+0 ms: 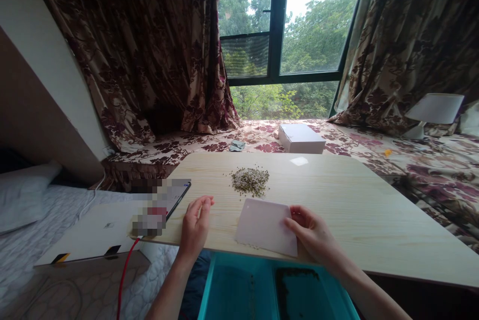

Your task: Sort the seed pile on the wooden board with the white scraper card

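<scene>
A small heap of greenish-brown seeds or grains [250, 181] lies on a pale wooden table top [355, 200]. Just in front of it lies a flat white plastic card [262, 225], with a few loose grains at its near edge. My right hand [314, 238] grips the card's right edge, thumb on top. My left hand [195, 228] rests on the table's front edge to the left of the card, fingers loosely curled and holding nothing.
A teal bin [239, 285] with two compartments sits below the table's front edge, dark grains in the right one. A phone [164, 203] with a red cable lies at the table's left corner. A white box [301, 138] and a lamp [434, 110] stand on the floral bedding by the window.
</scene>
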`<state>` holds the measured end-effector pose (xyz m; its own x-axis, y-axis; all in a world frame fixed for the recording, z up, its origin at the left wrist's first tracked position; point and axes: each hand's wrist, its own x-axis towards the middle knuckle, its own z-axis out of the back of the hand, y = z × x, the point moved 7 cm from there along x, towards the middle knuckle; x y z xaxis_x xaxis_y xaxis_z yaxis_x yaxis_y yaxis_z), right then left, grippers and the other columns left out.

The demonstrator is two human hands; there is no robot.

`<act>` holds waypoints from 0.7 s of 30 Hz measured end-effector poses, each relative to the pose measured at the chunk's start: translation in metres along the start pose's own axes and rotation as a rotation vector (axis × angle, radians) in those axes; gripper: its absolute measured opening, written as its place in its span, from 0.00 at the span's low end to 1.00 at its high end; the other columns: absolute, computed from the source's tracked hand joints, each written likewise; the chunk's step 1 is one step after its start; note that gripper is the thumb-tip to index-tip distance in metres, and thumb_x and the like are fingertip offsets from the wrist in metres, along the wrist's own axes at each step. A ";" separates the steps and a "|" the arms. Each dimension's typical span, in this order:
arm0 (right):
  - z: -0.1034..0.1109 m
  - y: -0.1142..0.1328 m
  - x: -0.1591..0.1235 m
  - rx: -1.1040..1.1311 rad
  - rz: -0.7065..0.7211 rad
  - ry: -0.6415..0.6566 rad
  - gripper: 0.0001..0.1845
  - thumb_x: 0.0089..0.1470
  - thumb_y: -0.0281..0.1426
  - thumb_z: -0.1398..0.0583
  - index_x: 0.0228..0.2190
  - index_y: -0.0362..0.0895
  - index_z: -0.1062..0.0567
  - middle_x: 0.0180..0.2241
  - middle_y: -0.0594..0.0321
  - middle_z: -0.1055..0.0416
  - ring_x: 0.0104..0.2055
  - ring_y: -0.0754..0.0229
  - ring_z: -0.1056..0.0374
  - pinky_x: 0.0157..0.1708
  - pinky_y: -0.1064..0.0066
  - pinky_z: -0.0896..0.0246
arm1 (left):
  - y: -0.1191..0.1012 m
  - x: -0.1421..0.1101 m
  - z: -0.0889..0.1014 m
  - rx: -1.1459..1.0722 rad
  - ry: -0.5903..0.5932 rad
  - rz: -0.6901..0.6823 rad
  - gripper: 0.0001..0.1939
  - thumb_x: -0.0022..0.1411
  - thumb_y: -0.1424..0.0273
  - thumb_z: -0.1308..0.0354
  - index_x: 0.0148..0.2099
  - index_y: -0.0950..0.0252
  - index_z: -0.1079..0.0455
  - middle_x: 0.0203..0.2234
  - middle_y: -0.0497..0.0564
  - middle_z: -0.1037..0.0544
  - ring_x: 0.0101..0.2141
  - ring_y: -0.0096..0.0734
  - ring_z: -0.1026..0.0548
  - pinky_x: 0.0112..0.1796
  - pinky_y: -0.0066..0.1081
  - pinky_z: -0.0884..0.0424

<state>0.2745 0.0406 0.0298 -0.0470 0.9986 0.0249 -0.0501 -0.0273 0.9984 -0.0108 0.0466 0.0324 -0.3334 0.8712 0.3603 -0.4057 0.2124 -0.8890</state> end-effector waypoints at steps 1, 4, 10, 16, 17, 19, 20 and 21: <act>-0.005 0.002 -0.004 0.013 0.003 0.022 0.15 0.41 0.42 0.36 0.28 0.45 0.27 0.26 0.60 0.24 0.32 0.56 0.28 0.28 0.70 0.33 | 0.000 0.000 0.000 0.000 0.002 0.003 0.19 0.60 0.55 0.52 0.40 0.64 0.28 0.38 0.54 0.24 0.45 0.39 0.29 0.50 0.39 0.35; -0.010 0.010 -0.009 0.029 0.008 0.056 0.16 0.41 0.42 0.36 0.29 0.44 0.27 0.25 0.61 0.25 0.30 0.58 0.28 0.26 0.72 0.34 | 0.002 0.000 0.000 0.006 0.006 0.012 0.19 0.61 0.55 0.53 0.40 0.64 0.28 0.39 0.54 0.24 0.46 0.38 0.29 0.50 0.39 0.36; 0.046 0.026 0.019 -0.040 0.062 -0.210 0.19 0.38 0.41 0.35 0.31 0.42 0.27 0.28 0.58 0.24 0.29 0.59 0.29 0.21 0.74 0.36 | 0.001 0.002 -0.004 0.106 0.035 -0.094 0.17 0.61 0.57 0.52 0.40 0.63 0.28 0.39 0.54 0.23 0.45 0.38 0.28 0.49 0.39 0.34; 0.080 0.022 0.047 -0.084 0.069 -0.365 0.16 0.40 0.38 0.37 0.32 0.42 0.28 0.30 0.57 0.24 0.29 0.59 0.29 0.22 0.72 0.35 | -0.006 -0.001 -0.013 0.313 0.061 -0.281 0.12 0.58 0.62 0.48 0.37 0.61 0.27 0.37 0.53 0.21 0.46 0.41 0.29 0.52 0.44 0.38; 0.080 0.021 0.048 -0.087 0.067 -0.361 0.16 0.40 0.37 0.37 0.32 0.42 0.28 0.29 0.57 0.24 0.28 0.59 0.29 0.22 0.72 0.35 | -0.006 -0.001 -0.014 0.330 0.062 -0.290 0.11 0.58 0.63 0.48 0.37 0.60 0.27 0.37 0.53 0.21 0.46 0.42 0.29 0.51 0.44 0.38; 0.077 0.019 0.050 -0.093 0.063 -0.358 0.15 0.40 0.36 0.37 0.32 0.42 0.28 0.29 0.58 0.24 0.28 0.59 0.29 0.21 0.73 0.35 | -0.006 -0.001 -0.014 0.349 0.062 -0.298 0.11 0.58 0.63 0.48 0.37 0.60 0.27 0.37 0.53 0.21 0.46 0.42 0.29 0.51 0.44 0.38; 0.076 0.018 0.050 -0.096 0.063 -0.359 0.14 0.41 0.36 0.37 0.32 0.42 0.28 0.29 0.58 0.24 0.28 0.59 0.30 0.20 0.73 0.36 | -0.006 -0.001 -0.014 0.353 0.062 -0.301 0.11 0.58 0.63 0.48 0.37 0.61 0.27 0.38 0.53 0.21 0.46 0.42 0.29 0.51 0.44 0.38; 0.075 0.018 0.051 -0.101 0.065 -0.361 0.13 0.41 0.35 0.38 0.31 0.42 0.28 0.29 0.58 0.24 0.28 0.60 0.30 0.20 0.74 0.36 | -0.005 -0.001 -0.014 0.357 0.060 -0.305 0.11 0.58 0.63 0.48 0.37 0.61 0.27 0.38 0.53 0.21 0.46 0.42 0.29 0.51 0.44 0.37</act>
<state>0.3458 0.0940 0.0527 0.3000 0.9461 0.1223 -0.1579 -0.0772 0.9844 0.0038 0.0506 0.0328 -0.1075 0.8190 0.5636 -0.7479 0.3069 -0.5887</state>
